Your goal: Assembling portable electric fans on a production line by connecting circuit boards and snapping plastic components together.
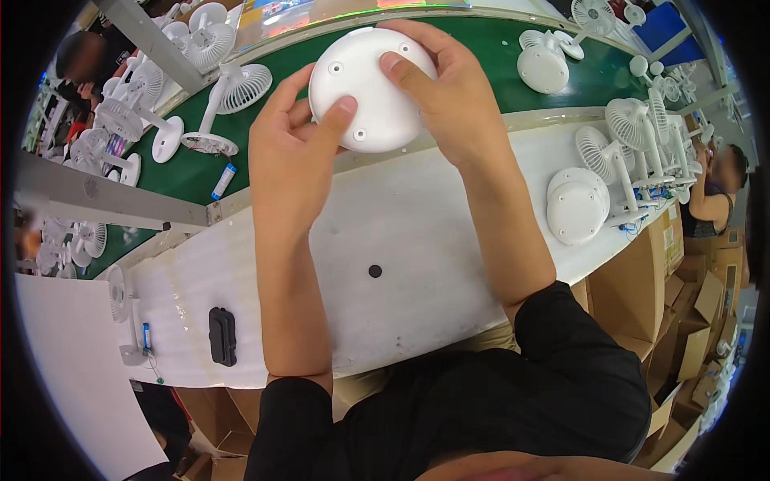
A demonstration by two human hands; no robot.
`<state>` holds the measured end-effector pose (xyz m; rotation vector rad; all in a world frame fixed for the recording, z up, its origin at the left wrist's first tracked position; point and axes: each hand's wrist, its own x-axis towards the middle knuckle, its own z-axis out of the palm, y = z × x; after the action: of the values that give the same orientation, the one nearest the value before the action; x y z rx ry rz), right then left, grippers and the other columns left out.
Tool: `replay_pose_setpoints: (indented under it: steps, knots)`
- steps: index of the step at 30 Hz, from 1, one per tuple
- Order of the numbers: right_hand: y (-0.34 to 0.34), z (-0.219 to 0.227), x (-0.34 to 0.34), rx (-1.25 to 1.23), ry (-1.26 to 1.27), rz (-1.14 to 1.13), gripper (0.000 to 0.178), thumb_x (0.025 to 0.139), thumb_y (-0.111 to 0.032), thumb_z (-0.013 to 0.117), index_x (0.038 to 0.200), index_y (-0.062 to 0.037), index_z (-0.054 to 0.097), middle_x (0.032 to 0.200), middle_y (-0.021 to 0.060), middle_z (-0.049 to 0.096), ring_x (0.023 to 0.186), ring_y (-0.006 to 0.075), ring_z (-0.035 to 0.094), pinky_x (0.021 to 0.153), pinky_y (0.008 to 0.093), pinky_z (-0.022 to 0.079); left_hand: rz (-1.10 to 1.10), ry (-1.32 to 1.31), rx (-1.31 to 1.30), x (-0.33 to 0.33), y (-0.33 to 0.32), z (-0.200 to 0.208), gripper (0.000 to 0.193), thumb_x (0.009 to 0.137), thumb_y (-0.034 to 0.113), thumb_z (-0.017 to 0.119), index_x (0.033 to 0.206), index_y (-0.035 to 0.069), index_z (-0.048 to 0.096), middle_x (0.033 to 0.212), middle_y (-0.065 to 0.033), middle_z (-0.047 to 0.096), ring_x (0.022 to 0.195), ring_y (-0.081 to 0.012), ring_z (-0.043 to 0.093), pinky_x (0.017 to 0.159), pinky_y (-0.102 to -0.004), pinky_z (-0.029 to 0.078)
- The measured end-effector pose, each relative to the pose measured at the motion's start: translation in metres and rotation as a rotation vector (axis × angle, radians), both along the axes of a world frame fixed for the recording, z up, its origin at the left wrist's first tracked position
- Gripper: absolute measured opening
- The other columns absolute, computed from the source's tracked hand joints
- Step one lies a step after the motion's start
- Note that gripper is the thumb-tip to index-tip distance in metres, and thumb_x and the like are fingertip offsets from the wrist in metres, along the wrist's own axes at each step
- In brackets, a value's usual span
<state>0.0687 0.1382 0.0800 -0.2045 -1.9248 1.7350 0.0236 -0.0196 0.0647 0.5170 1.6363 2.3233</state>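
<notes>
Desk, white, nearest you: bare middle with one black dot. Black case lies toward its left end.

Small fan, left end, with a blue cell beside its stem. Thin wires reach the front edge; a passing sleeve could snag them and drag the fan.

Disc pile, white, right side, close to your right forearm. Likely fault: an elbow swung outward knocks it askew.

White disc, one, raised above the far edge of the desk, its face with small round sockets toward you. Your left hand is clamped on its left side, thumb on the face; your right hand grips the upper right rim, thumb likewise on the face. Likely fault: the smooth, curved shell slips if either thumb eases off, and the drop could chip or scuff it.

Green surface, beyond: a fan with its base open, a second blue cell alongside. Should the disc fall that way, it could strike them; exposed parts seem the most easily harmed.
</notes>
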Motion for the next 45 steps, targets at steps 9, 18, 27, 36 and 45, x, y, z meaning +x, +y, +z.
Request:
replay_pose_setpoints:
  steps: [9, 18, 27, 36, 45]
  knots:
    - [-0.081, 0.023, -0.059, 0.443, 0.55, 0.125, 0.048, 0.081, -0.006, 0.073, 0.127, -0.0022, 0.059, 0.124, 0.0163, 0.06, 0.102, 0.0228, 0.06, 0.088, 0.029, 0.05, 0.091, 0.448, 0.058, -0.064, -0.094, 0.023, 0.049, 0.082, 0.007, 0.074, 0.127, -0.002, 0.057, 0.109, -0.0153, 0.066, 0.091, -0.0197, 0.064, 0.079, -0.0266, 0.053]
    - [-0.081, 0.029, -0.057, 0.625, 0.715, 0.193, 0.057, 0.078, -0.009, 0.078, 0.13, -0.0007, 0.056, 0.123, 0.0155, 0.06, 0.101, 0.0216, 0.059, 0.089, 0.0278, 0.048, 0.123, 0.61, 0.042, -0.064, -0.105, 0.024, 0.05, 0.077, 0.006, 0.078, 0.123, -0.003, 0.06, 0.113, -0.0142, 0.066, 0.093, -0.0203, 0.063, 0.081, -0.0277, 0.053]
    - [-0.094, 0.037, -0.041, 0.413, 0.524, 0.132, 0.056, 0.076, -0.009, 0.079, 0.127, 0.0005, 0.059, 0.119, 0.0134, 0.061, 0.098, 0.0192, 0.058, 0.086, 0.0244, 0.046, 0.114, 0.536, 0.105, -0.056, -0.1, 0.028, 0.051, 0.075, 0.005, 0.079, 0.123, -0.003, 0.062, 0.112, -0.0152, 0.067, 0.093, -0.0213, 0.064, 0.081, -0.0271, 0.053]
    - [-0.068, 0.058, -0.034, 0.594, 0.511, 0.278, 0.051, 0.069, -0.007, 0.082, 0.116, -0.0017, 0.064, 0.107, 0.0107, 0.061, 0.093, 0.0188, 0.057, 0.081, 0.0233, 0.044, 0.05, 0.721, -0.156, -0.055, -0.106, 0.035, 0.059, 0.08, 0.023, 0.079, 0.128, -0.005, 0.058, 0.116, -0.0141, 0.064, 0.102, -0.0209, 0.061, 0.088, -0.0299, 0.049]
    - [-0.09, 0.02, -0.063, 0.455, 0.709, 0.295, 0.053, 0.068, -0.006, 0.083, 0.117, -0.0044, 0.062, 0.101, 0.0086, 0.059, 0.092, 0.0198, 0.056, 0.082, 0.0263, 0.044, 0.095, 0.354, 0.356, -0.063, -0.083, 0.025, 0.021, 0.091, 0.018, 0.059, 0.096, -0.001, 0.066, 0.091, -0.011, 0.067, 0.077, -0.0182, 0.059, 0.076, -0.027, 0.046]
